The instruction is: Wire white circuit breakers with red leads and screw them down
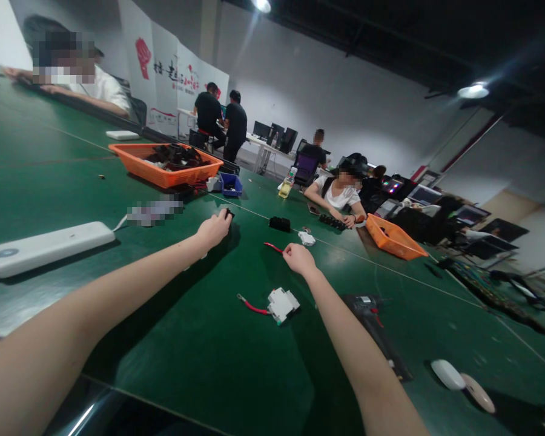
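Note:
My left hand (215,229) is closed over the green table, its fingertips on a small black part (229,212) that is mostly hidden. A short red wire (273,247) sticks out to the left from my right hand (298,260), pinched between thumb and fingers. Nearer to me, between my forearms, lies a white circuit breaker (283,304) with a red cable (255,308) ending in a metal ring lug. Just beyond my right hand rests another white part (306,238), with a black block (280,224) to its left.
An orange basket (163,175) of dark parts and a blue bin (231,185) stand at the back left. Another orange basket (393,237) is at the right, near a seated person (338,197). A power drill (376,330) lies beside my right forearm; a white power strip (49,248) lies left.

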`<state>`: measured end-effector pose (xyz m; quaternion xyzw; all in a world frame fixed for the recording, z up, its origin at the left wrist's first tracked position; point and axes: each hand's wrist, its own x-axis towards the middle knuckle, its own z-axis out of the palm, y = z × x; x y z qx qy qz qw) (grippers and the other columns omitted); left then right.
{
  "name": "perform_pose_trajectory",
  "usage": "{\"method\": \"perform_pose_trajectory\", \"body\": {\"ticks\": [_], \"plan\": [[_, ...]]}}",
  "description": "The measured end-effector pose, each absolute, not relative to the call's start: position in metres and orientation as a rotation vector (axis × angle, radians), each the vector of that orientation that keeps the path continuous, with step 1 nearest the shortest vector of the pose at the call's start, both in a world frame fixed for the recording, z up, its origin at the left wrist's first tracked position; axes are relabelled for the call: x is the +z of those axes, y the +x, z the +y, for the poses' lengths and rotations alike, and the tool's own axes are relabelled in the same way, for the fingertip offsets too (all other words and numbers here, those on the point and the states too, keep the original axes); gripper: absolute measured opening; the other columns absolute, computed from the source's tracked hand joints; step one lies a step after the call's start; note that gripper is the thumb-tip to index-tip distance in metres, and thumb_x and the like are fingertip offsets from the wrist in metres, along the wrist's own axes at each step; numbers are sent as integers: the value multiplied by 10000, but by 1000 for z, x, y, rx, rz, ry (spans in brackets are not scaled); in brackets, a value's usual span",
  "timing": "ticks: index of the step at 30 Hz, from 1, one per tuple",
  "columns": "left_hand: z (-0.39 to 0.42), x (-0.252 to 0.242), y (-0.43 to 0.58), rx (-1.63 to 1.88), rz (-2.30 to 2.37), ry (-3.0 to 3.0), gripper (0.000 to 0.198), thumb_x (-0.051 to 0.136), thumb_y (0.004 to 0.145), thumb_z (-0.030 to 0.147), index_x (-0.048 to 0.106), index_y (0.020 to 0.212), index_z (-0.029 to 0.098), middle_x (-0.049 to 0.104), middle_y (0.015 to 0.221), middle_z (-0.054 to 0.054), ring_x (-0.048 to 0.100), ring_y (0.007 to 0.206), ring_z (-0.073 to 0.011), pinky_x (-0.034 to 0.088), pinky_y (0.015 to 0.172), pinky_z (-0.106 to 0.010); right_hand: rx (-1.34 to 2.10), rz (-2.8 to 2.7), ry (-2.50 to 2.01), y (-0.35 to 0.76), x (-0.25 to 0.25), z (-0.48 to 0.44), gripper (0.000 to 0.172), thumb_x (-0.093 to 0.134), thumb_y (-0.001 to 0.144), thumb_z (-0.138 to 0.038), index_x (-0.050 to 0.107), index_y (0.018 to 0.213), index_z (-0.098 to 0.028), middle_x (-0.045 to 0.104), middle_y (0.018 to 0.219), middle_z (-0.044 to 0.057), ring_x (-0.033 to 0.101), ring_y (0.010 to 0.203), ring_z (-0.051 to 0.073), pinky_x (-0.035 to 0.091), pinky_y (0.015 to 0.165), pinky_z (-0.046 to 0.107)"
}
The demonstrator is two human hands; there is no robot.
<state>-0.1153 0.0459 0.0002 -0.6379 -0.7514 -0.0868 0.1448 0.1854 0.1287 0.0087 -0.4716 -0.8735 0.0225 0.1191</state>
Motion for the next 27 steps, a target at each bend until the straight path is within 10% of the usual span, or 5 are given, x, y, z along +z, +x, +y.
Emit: {"method": "perform_pose_trajectory", "body": {"ticks": [10, 27], "plan": [[43, 4, -112, -394, -2160, -1913, 504, 425, 923, 355, 437, 1395, 178, 412, 1410, -184, 645, 1033, -285, 540, 805, -365, 220, -2971, -593, 194, 59, 40, 117, 623, 930, -349, 719, 930, -283, 632, 929, 54, 607, 911, 217, 472, 796, 357], [43, 4, -106, -373, -2239, -1786, 520, 345, 932, 283, 408, 1432, 151, 448, 1400, -191, 532, 1152, -329, 487, 811, -394, -5, -2719, -873, 154, 18, 164, 235, 541, 919, -260, 667, 1097, -174, 556, 1207, 136, 491, 1147, 281, 402, 1024, 451]]}}
